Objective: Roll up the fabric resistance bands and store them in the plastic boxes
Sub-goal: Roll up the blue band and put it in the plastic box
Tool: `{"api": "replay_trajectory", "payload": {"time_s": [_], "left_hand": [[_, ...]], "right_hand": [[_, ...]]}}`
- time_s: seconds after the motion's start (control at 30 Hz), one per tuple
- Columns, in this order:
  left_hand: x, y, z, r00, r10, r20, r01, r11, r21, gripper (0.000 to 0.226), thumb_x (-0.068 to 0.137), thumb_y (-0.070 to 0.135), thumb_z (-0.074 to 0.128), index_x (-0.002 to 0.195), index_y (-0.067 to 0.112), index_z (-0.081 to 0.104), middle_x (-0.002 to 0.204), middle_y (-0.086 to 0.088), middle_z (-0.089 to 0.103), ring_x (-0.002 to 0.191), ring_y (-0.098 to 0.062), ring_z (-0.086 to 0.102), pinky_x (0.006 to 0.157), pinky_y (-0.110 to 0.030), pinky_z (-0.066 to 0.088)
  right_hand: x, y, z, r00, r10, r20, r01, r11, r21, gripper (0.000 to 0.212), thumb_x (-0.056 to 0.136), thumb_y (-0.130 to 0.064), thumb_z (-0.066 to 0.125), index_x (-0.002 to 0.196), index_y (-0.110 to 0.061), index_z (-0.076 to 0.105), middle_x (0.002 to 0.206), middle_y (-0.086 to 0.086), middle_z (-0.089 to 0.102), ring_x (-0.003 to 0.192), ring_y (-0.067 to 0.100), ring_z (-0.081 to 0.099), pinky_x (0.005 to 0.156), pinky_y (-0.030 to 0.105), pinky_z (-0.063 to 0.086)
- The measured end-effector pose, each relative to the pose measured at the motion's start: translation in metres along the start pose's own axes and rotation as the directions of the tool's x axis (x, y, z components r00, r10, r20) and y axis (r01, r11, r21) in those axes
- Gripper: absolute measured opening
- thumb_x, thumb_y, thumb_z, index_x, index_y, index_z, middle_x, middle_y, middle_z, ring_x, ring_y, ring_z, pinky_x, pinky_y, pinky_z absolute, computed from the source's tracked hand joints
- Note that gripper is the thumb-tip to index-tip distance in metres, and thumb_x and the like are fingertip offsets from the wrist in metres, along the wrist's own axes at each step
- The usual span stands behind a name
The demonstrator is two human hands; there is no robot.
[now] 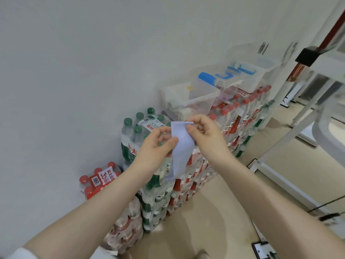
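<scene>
We pinch the lavender band [180, 146] at its top between both hands [156, 146] [207, 135] — its loose tail may skew our roll.

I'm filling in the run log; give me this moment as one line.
stage: rolling not begun | left hand: holds lavender band | right hand: pinches its top edge | band: hanging | plastic boxes: on bottle packs

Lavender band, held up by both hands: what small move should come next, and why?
Probably start rolling from the top edge. The lavender band hangs flat and unrolled, pinched near its top by the left hand and right hand, and the clear plastic boxes sit behind.
</scene>
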State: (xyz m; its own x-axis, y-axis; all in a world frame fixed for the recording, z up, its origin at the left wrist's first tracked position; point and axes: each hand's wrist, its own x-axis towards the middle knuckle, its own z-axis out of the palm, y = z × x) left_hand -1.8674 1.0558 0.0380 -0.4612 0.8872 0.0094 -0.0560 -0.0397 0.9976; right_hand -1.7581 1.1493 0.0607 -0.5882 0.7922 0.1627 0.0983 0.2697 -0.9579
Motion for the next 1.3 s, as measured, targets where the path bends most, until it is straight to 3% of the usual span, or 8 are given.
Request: {"api": "replay_trajectory", "payload": {"time_s": [0.1, 0.23, 0.4, 0.53, 0.67, 0.87, 0.97, 1.3], "left_hand": [[0.0, -0.004, 0.001, 0.995, 0.045, -0.085, -0.036, 0.995, 0.098, 0.007, 0.084, 0.014, 0.063, 0.09, 0.018, 0.06, 0.076, 0.002, 0.066, 0.067, -0.012, 0.062, 0.071, -0.037, 0.053], [-0.001, -0.005, 0.005, 0.983, 0.07, -0.17, -0.046, 0.989, 0.144, 0.006, 0.083, 0.015, 0.065, 0.08, 0.02, 0.064, 0.072, -0.013, 0.064, 0.065, -0.02, 0.055, 0.067, -0.039, 0.048], [-0.001, 0.003, 0.006, 0.995, 0.071, -0.072, -0.06, 0.988, 0.144, 0.008, 0.085, 0.013, 0.063, 0.084, 0.007, 0.066, 0.076, -0.027, 0.064, 0.065, -0.022, 0.052, 0.067, -0.039, 0.045], [-0.005, 0.008, 0.004, 0.998, 0.063, -0.002, -0.063, 0.993, 0.104, 0.02, 0.09, 0.01, 0.055, 0.086, 0.027, 0.065, 0.069, -0.006, 0.07, 0.064, -0.017, 0.061, 0.066, -0.031, 0.051], [-0.01, 0.009, 0.005, 0.998, 0.052, 0.026, -0.054, 0.996, 0.074, 0.02, 0.093, 0.011, 0.05, 0.092, 0.028, 0.06, 0.076, -0.032, 0.059, 0.064, -0.024, 0.052, 0.062, -0.03, 0.045], [-0.009, 0.007, 0.003, 0.998, -0.018, 0.063, 0.019, 1.0, -0.01, 0.019, 0.092, 0.009, 0.05, 0.085, 0.023, 0.061, 0.074, -0.014, 0.065, 0.063, -0.02, 0.057, 0.061, -0.025, 0.048], [-0.011, 0.005, 0.005, 0.995, -0.058, 0.085, 0.061, 0.998, -0.03, 0.015, 0.092, 0.01, 0.049, 0.086, 0.019, 0.061, 0.069, 0.001, 0.067, 0.061, -0.01, 0.06, 0.058, -0.018, 0.05], [-0.013, 0.003, 0.015, 0.998, -0.051, 0.021, 0.05, 0.996, 0.071, 0.007, 0.091, 0.015, 0.054, 0.093, 0.02, 0.058, 0.075, -0.015, 0.063, 0.067, -0.023, 0.055, 0.066, -0.032, 0.047]], "right_hand": [[-0.011, 0.008, 0.009, 0.999, -0.01, 0.04, 0.013, 0.996, -0.093, 0.014, 0.092, -0.014, 0.053, 0.083, -0.024, 0.055, 0.072, -0.007, 0.055, 0.065, 0.006, 0.049, 0.059, 0.013, 0.038], [-0.013, 0.01, 0.008, 1.0, -0.025, 0.013, 0.026, 0.998, -0.062, 0.009, 0.09, -0.018, 0.057, 0.082, -0.023, 0.057, 0.075, -0.006, 0.056, 0.069, 0.01, 0.05, 0.064, 0.022, 0.043], [-0.015, 0.004, -0.003, 0.998, -0.033, 0.061, 0.035, 0.999, -0.03, 0.013, 0.091, -0.014, 0.055, 0.084, -0.024, 0.06, 0.076, -0.003, 0.059, 0.07, 0.012, 0.054, 0.063, 0.026, 0.047], [-0.019, 0.004, -0.009, 0.998, 0.005, 0.059, -0.005, 1.0, 0.008, 0.014, 0.09, -0.01, 0.056, 0.085, -0.022, 0.061, 0.077, 0.005, 0.062, 0.069, 0.02, 0.059, 0.059, 0.034, 0.052], [-0.023, 0.006, -0.01, 0.998, -0.021, 0.056, 0.024, 0.998, -0.05, 0.019, 0.088, -0.01, 0.057, 0.081, -0.027, 0.059, 0.072, -0.002, 0.059, 0.067, 0.018, 0.057, 0.063, 0.037, 0.05], [-0.025, 0.0, -0.019, 0.991, -0.025, 0.132, 0.03, 0.999, -0.035, 0.023, 0.085, -0.002, 0.059, 0.075, -0.023, 0.062, 0.067, -0.008, 0.06, 0.062, 0.009, 0.055, 0.063, 0.025, 0.048], [-0.026, 0.004, -0.025, 0.989, 0.022, 0.149, -0.022, 1.0, 0.0, 0.021, 0.083, -0.001, 0.062, 0.074, -0.019, 0.065, 0.061, -0.004, 0.061, 0.063, 0.017, 0.056, 0.069, 0.042, 0.051], [-0.032, 0.006, -0.023, 0.995, 0.022, 0.098, -0.013, 0.995, -0.096, 0.005, 0.082, -0.01, 0.064, 0.08, -0.014, 0.066, 0.078, 0.008, 0.064, 0.068, 0.014, 0.055, 0.07, 0.033, 0.051]]}}
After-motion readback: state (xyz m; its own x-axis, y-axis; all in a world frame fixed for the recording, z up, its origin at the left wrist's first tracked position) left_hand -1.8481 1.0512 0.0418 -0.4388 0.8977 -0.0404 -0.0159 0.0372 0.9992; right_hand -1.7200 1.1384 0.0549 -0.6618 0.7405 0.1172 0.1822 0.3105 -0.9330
